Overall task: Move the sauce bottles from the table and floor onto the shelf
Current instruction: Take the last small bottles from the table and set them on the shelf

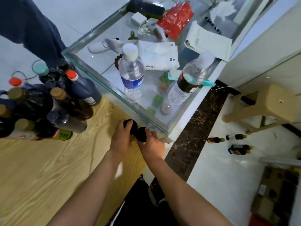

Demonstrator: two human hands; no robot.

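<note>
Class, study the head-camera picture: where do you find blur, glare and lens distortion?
Head view: the dark sauce bottles at the left edge are soft and smeared; the glass counter top carries pale reflections; straight edges bow from the wide-angle lens; both hands are slightly blurred.

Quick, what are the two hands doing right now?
Left hand: grips a dark bottle top.
Right hand: grips another dark bottle top.

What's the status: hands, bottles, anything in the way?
Left hand and right hand each grip a dark bottle top at the wooden table's edge. Bottle cluster still on table. Glass cabinet close ahead.
</note>
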